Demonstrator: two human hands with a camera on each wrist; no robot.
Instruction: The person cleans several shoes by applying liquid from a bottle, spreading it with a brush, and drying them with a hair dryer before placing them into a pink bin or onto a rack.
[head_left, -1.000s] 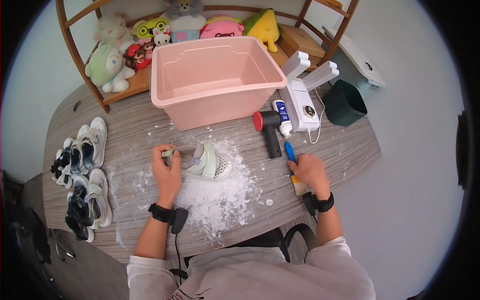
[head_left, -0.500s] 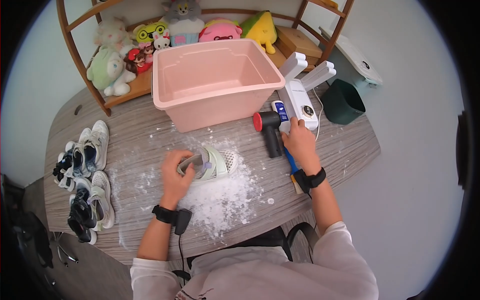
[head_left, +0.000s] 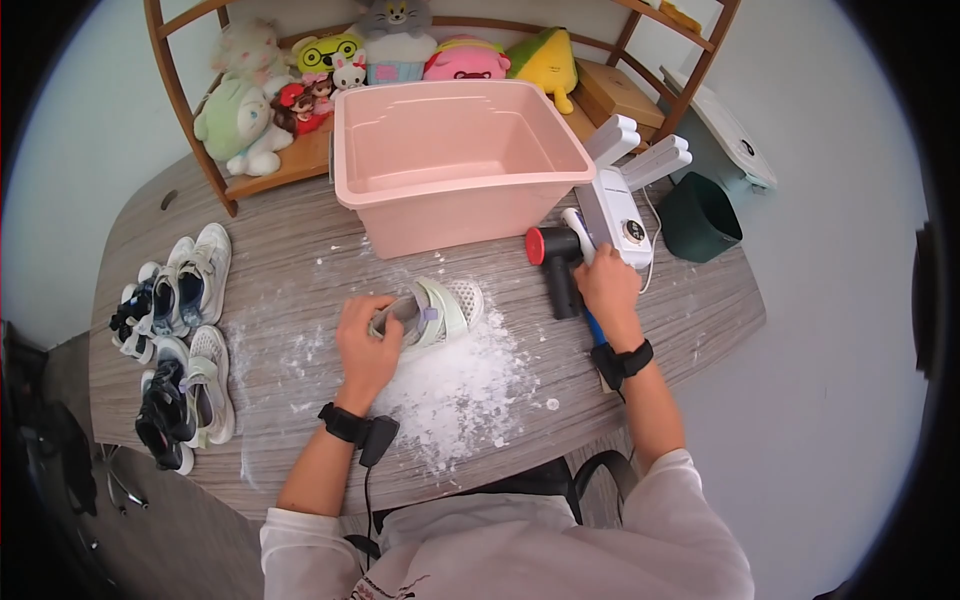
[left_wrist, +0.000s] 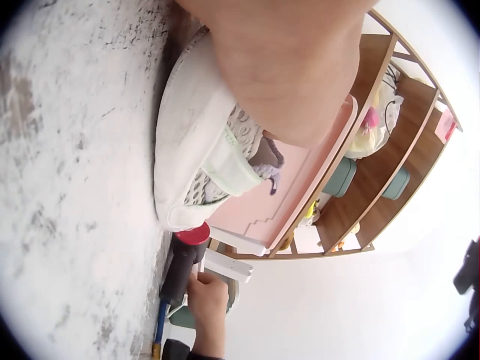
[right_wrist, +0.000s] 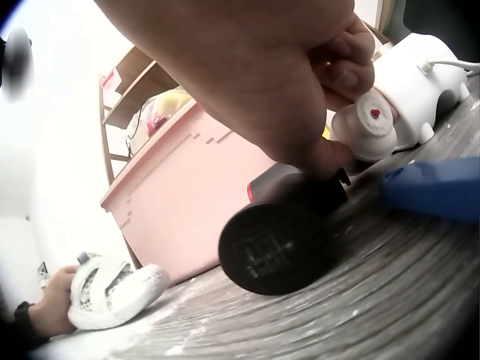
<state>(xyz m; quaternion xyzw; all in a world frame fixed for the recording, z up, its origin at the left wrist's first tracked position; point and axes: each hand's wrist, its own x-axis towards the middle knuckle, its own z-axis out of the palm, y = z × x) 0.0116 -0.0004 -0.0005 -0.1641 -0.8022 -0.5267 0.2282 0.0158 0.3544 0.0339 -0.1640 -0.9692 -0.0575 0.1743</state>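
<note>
The left hand (head_left: pixel 367 345) gripped the heel of a white mesh shoe with pale-green straps (head_left: pixel 438 312), on scattered white powder (head_left: pixel 455 395) before the pink plastic tub (head_left: pixel 460 222). Well apart, the right hand (head_left: pixel 610 290) held a white plastic bottle (head_left: pixel 577 230) near the tub's front right corner, beside a black handheld device with a red round end (head_left: pixel 562 285).

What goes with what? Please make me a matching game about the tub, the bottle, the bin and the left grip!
1. Tub
2. Bottle
3. Bin
4. Left grip

A. Dark green
B. Holding a shoe
C. Pink
D. In the right grip

Right pairs: 1-C, 2-D, 3-A, 4-B
</note>
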